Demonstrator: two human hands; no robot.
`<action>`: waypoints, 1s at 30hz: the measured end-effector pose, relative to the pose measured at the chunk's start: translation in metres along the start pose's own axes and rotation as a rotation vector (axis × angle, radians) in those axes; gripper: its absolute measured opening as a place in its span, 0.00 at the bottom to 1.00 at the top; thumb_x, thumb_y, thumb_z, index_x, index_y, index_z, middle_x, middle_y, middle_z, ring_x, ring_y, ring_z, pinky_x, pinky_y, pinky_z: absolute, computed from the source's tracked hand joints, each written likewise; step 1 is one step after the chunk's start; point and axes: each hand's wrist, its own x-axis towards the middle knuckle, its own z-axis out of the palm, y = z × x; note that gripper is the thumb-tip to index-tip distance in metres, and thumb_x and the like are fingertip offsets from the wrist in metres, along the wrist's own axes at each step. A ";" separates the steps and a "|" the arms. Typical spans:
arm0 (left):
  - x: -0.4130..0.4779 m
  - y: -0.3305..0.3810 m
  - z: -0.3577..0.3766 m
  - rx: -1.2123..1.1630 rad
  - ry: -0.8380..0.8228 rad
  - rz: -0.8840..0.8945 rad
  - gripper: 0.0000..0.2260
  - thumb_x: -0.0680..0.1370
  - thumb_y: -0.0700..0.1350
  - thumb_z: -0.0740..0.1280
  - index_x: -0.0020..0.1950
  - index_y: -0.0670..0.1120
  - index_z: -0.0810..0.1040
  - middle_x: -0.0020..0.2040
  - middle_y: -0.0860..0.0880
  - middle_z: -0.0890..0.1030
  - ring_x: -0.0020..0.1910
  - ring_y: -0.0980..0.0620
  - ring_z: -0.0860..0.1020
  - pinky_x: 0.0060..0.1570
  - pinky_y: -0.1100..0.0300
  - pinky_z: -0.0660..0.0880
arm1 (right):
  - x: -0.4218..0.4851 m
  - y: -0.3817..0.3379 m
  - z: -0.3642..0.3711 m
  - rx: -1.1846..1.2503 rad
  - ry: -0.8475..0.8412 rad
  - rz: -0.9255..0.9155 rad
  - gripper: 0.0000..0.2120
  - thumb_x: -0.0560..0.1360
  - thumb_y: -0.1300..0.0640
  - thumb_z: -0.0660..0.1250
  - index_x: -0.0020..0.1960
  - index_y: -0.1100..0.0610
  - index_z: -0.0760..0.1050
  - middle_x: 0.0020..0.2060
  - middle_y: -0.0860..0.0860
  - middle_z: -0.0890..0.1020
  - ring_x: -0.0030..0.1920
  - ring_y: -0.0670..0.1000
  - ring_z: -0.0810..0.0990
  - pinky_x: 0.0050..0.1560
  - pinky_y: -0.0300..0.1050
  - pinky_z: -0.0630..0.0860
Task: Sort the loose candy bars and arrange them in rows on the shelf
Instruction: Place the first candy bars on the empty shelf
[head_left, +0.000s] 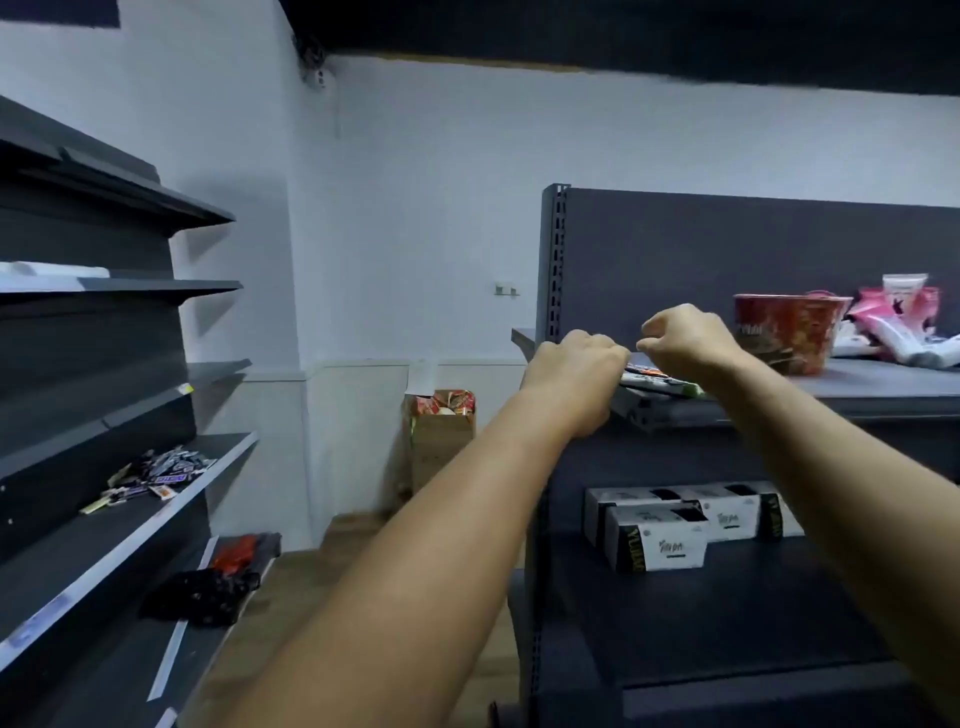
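A few candy bars (655, 383) lie at the left front corner of the grey right-hand shelf (883, 387). My left hand (574, 366) is curled at their left end and seems to grip them; its fingertips are hidden behind the back of the hand. My right hand (688, 343) hovers just above the bars with curled fingers, and nothing shows between them. A loose pile of candy bars (161, 473) in dark and white wrappers lies on a left-hand shelf (104, 540).
A red noodle bowl (789, 332) and pink-and-white tubes (904, 327) stand further right on the same shelf. White boxes (670, 525) sit on the shelf below. A cardboard box (441, 431) stands on the floor by the wall. Dark and red packets (218, 582) lie low on the left.
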 end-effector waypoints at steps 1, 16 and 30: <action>0.006 -0.001 0.003 0.053 -0.044 0.009 0.20 0.74 0.36 0.62 0.65 0.47 0.70 0.64 0.50 0.72 0.64 0.47 0.67 0.53 0.52 0.70 | 0.005 0.003 0.003 -0.025 -0.013 0.025 0.11 0.72 0.59 0.61 0.32 0.59 0.68 0.35 0.58 0.76 0.38 0.58 0.72 0.31 0.44 0.65; 0.031 -0.028 0.058 -0.070 -0.032 0.065 0.25 0.70 0.27 0.58 0.63 0.47 0.66 0.57 0.49 0.76 0.48 0.45 0.67 0.43 0.53 0.65 | 0.041 0.003 0.026 -0.159 -0.275 0.254 0.09 0.71 0.56 0.68 0.37 0.62 0.74 0.31 0.54 0.74 0.33 0.54 0.70 0.33 0.42 0.67; 0.030 -0.056 0.051 -0.038 0.017 0.066 0.12 0.73 0.30 0.58 0.52 0.43 0.63 0.34 0.49 0.62 0.32 0.49 0.59 0.25 0.57 0.57 | 0.026 -0.018 0.031 -0.111 -0.163 0.131 0.09 0.65 0.57 0.68 0.32 0.62 0.74 0.28 0.55 0.74 0.32 0.54 0.72 0.29 0.39 0.67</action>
